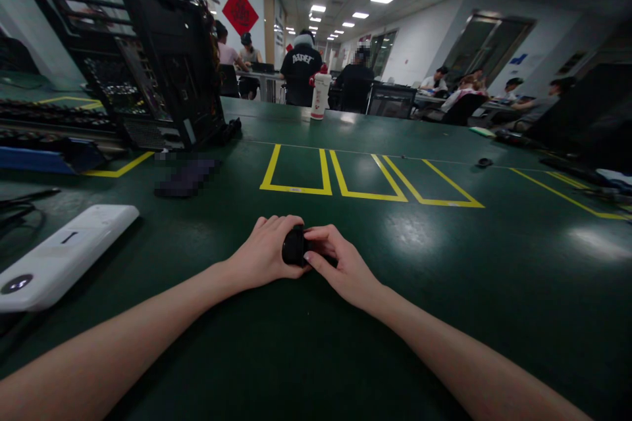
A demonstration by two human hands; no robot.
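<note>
Between my two hands is a small, dark, rounded black object (293,247), just above or on the green table; its exact kind does not show. My left hand (269,248) wraps round its left side, with the thumb below and the fingers over the top. At its right edge, my right hand (340,262) pinches it with the thumb and fingertips. Parts of the object are hidden behind the fingers.
The green table (444,342) carries yellow tape outlines (296,191) ahead of my hands. To the left lie a white device (74,250) and a blurred dark item (185,177), near a black open-frame case (162,59). A white cup (320,97) stands at the far edge. Several people sit beyond.
</note>
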